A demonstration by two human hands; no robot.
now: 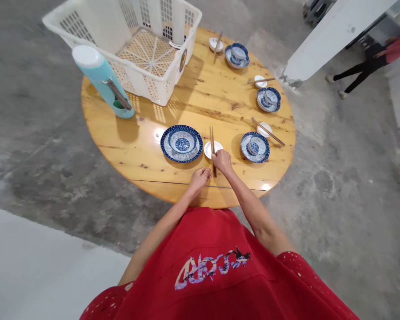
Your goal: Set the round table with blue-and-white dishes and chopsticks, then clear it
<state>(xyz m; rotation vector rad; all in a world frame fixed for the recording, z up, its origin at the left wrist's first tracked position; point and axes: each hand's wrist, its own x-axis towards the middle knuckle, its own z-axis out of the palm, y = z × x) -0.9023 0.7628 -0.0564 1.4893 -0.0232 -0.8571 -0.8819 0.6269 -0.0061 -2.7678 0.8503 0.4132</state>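
Observation:
My right hand [222, 160] is closed around a pair of brown chopsticks [212, 137], which lie over a small white dish [207, 150] and point away from me. Beside their near ends, just above the table edge, my left hand [200, 177] has its fingers curled in, with nothing visible in them. Left of the dish, a blue-patterned bowl [182, 144] sits on a blue-rimmed plate [165, 150]. To the right stands another blue-rimmed plate [243, 151] with a tilted bowl [253, 146] on it, near a white dish [262, 130] with chopsticks [276, 138] across it.
The round wooden table [146, 155] holds a large white plastic crate [143, 82] at the back left and a turquoise thermos [102, 84] beside it. More place settings line the far right side, including a plate [262, 103]. A person [370, 66] stands beyond a white pillar [326, 42].

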